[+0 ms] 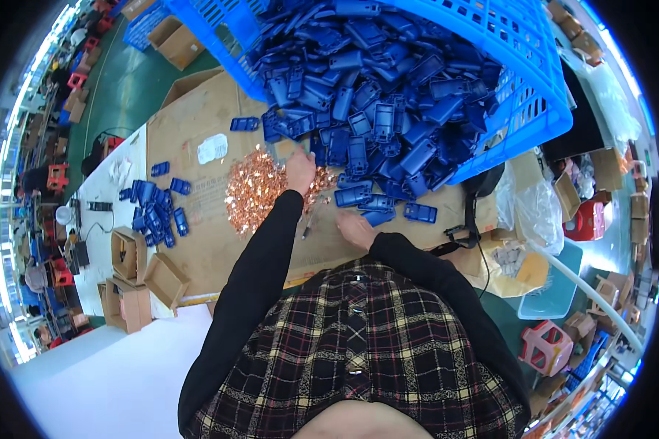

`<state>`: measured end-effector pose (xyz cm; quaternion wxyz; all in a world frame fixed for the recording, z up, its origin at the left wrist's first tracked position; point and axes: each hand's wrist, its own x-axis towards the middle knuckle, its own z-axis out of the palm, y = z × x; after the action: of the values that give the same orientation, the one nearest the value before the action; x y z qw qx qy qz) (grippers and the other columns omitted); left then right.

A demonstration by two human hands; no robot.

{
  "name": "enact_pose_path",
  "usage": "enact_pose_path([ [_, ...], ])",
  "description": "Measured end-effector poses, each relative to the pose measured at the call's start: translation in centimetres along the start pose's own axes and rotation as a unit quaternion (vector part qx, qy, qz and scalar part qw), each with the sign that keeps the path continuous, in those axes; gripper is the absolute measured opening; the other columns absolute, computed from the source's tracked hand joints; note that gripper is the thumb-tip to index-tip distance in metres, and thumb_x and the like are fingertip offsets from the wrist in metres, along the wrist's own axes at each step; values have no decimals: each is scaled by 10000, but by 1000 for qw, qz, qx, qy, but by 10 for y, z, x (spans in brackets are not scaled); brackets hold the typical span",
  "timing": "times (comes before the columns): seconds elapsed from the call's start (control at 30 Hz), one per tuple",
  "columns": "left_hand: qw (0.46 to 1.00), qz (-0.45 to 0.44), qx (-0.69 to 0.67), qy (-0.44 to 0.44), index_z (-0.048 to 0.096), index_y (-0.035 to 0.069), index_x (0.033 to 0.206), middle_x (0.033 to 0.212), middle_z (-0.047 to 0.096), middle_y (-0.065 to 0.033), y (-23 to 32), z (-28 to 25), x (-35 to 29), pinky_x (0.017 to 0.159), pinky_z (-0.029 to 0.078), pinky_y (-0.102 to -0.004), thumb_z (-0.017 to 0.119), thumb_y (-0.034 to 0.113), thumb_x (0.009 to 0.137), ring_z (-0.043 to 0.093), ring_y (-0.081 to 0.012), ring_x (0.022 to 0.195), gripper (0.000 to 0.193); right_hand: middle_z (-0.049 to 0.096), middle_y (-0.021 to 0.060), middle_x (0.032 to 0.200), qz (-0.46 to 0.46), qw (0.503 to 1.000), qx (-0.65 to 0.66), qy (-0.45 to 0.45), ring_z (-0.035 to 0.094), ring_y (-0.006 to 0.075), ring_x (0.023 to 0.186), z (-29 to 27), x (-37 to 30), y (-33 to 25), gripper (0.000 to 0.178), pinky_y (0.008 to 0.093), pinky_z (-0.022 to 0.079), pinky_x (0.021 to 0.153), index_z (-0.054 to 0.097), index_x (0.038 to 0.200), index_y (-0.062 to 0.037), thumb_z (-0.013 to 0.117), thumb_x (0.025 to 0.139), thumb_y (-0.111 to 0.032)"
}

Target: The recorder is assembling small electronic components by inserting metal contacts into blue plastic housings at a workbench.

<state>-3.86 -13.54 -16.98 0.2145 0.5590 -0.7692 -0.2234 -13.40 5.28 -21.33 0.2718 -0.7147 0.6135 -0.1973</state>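
A loose pile of small copper-coloured metal pieces (256, 190) lies on the cardboard-covered table. My left hand (300, 173) is at the pile's right edge, just short of the blue plastic housings (337, 146). Its fingers are curled closed, and whatever they may hold is hidden. Nearer my body, my right hand (354, 230) rests low over the cardboard, left of a single blue housing (378, 218). Those fingers are bent together too, their tips too small to show what is between them. A small thin dark tool or strip (307, 228) lies between my hands.
Many blue housings spill from a tipped blue plastic crate (542, 110) at the far side. At left lies a smaller heap of blue housings (154, 208), with small cardboard boxes (128, 256) nearer me. A white patch (213, 148) lies beyond the copper pile. A black strap-like item (465, 234) is at right.
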Motion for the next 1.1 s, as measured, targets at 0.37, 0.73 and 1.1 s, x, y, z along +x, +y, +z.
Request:
enact_pose_path([
  [0.37, 939, -229, -254, -40, 461, -7, 1138, 813, 612, -189, -28, 2, 6, 514, 501, -376, 531, 114, 750, 622, -299, 669, 412, 578, 195, 862, -93, 993, -48, -59, 580, 336, 817, -25, 1, -3, 126, 414, 462, 721, 530, 837, -3, 470, 737, -50],
  [0.73, 833, -174, -519, -87, 424, 17, 1148, 925, 543, -68, 46, -107, -96, 664, 504, -295, 488, 0, 816, 588, -154, 718, 339, 532, 130, 815, 35, 962, 243, 119, 546, 276, 747, -128, 19, -67, 61, 317, 439, 646, 536, 808, -17, 532, 792, -76],
  [1.1, 884, -118, -426, -154, 300, 25, 1217, 855, 548, -122, 111, -134, -133, 542, 513, -284, 443, 32, 838, 607, -165, 633, 405, 508, 115, 946, -182, 954, 89, 222, 485, 277, 911, -165, 34, -101, 133, 332, 416, 771, 535, 825, -25, 604, 712, -24],
])
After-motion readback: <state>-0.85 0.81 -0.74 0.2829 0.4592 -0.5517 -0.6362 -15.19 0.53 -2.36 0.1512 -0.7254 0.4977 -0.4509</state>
